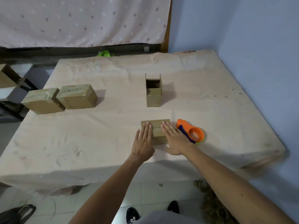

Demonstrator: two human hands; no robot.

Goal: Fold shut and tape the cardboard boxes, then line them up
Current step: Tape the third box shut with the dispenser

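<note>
A small cardboard box [157, 125] lies near the front of the bed, its top flaps folded down with a seam across the middle. My left hand [144, 140] presses flat on its left part, and my right hand [174, 139] presses flat on its right part, fingers straight. An orange tape dispenser [191, 130] lies just right of my right hand. Farther back stands an open box [153, 92] with its flaps up. Two taped boxes [42, 101] [77, 96] sit side by side at the left.
The beige mattress cover [113, 126] spans the whole work surface; its front edge drops to a tiled floor by my shoes. A blue wall runs along the right. More cardboard [6, 76] lies off the left edge.
</note>
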